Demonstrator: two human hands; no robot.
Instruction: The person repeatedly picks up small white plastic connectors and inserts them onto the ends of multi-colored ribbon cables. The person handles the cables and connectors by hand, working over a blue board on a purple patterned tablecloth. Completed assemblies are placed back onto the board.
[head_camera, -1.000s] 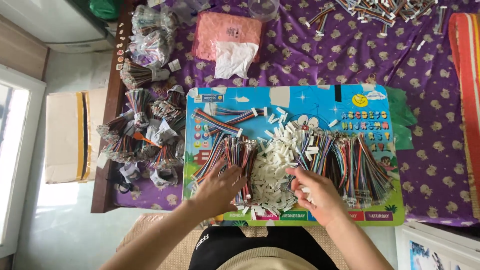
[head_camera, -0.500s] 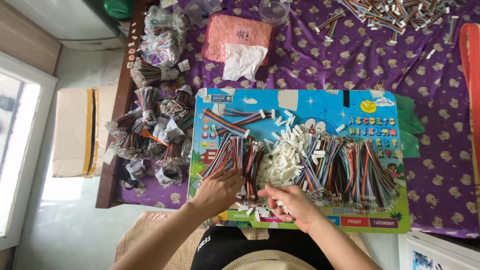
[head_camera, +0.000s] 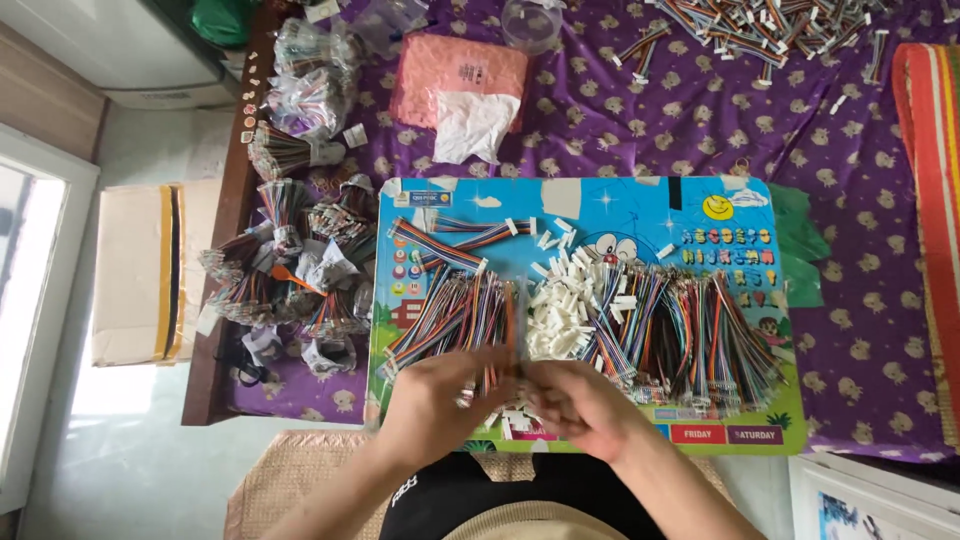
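Wires (head_camera: 455, 315) in a striped bundle lie on the left part of the board (head_camera: 600, 205), their near ends reaching down to the person's hands at the board's near edge. Left of the board, off its edge, bagged bundles (head_camera: 290, 275) sit heaped on the purple cloth (head_camera: 860, 330). The left hand (head_camera: 440, 400) rests curled over the bundle's near end, fingers bent and touching the wires. The right hand (head_camera: 580, 405) meets it just beside, fingertips drawn together in a pinch on something small; what it is cannot be told. Both hands are close, nearly touching. Above the right hand, at the board's middle, lies a pile of white connectors (head_camera: 570, 310). Right of that pile, a bigger spread of wires (head_camera: 700, 335) covers the board's right part.
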